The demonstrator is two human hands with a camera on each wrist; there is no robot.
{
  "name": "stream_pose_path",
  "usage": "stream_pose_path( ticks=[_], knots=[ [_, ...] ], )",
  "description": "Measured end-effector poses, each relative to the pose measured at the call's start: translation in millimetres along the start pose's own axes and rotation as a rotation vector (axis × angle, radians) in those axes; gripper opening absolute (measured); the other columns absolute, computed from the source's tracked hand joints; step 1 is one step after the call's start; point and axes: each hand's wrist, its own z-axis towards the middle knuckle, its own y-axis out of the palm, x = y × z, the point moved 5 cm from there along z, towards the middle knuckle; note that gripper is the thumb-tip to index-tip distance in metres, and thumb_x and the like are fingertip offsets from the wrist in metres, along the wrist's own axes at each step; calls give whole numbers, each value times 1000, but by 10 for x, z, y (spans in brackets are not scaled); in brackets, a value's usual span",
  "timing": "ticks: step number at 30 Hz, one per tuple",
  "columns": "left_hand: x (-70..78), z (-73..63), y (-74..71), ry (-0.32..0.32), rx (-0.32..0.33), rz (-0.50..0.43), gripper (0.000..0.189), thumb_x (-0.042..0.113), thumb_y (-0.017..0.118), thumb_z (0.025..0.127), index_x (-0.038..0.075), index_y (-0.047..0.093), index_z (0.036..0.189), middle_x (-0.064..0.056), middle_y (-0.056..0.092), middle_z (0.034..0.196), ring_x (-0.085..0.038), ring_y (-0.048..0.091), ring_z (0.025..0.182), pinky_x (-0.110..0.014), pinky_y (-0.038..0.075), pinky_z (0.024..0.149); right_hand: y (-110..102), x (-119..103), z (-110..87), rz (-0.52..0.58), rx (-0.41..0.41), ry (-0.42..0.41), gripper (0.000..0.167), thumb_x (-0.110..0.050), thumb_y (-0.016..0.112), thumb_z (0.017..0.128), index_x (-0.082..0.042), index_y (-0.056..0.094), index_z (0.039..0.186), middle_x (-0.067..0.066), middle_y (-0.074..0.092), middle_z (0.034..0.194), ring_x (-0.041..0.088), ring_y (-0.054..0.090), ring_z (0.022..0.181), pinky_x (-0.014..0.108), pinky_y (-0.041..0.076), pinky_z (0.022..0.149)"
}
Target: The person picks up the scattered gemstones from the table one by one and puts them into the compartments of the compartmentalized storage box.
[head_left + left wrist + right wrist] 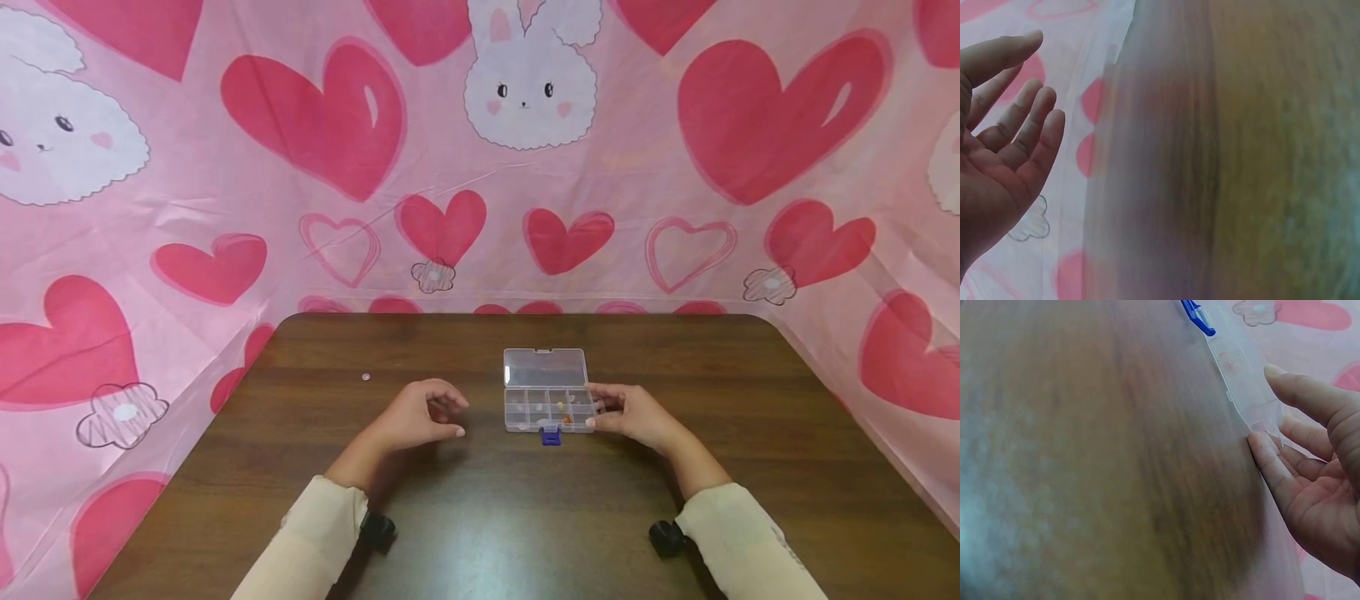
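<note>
A clear plastic compartment box [516, 421] lies on the table with its transparent lid [545, 368] raised at the back and a blue latch [551, 437] at the front. Small pieces, among them an orange bead [566, 420] and a yellow one [560, 406], sit in some compartments. My right hand [633, 412] holds the box by its right end, thumb at the near corner and fingers along the side. To the left of the box my left hand [422, 414] hovers with loosely bent fingers and nothing in it, palm [991, 181] showing in the left wrist view.
A small pinkish round piece [366, 377] lies by itself on the brown wooden table [480, 517], beyond and left of my left hand. Behind the table hangs a pink cloth [442, 158] with hearts and rabbits. Each wrist carries a black camera [377, 532].
</note>
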Motion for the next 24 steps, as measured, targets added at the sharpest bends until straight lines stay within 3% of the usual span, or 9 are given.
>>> stream_pose_path(
  ticks=[9, 24],
  knots=[
    [-68, -93, -99, -44, -2, 2, 38, 3, 85, 72, -1, 67, 105, -12, 67, 102, -30, 64, 94, -35, 56, 77, 6, -16, -11, -5, 2, 12, 66, -24, 80, 82, 0, 53, 137, 14, 65, 113, 25, 58, 99, 28, 51, 81],
    [-173, -224, -314, -109, 87, 27, 53, 11, 89, 70, 0, 64, 116, -20, 64, 108, -35, 63, 95, -39, 56, 79, -7, -16, -12, -4, -4, 19, 65, -24, 80, 82, -1, 53, 137, 13, 65, 114, 26, 58, 100, 32, 50, 83]
  ],
)
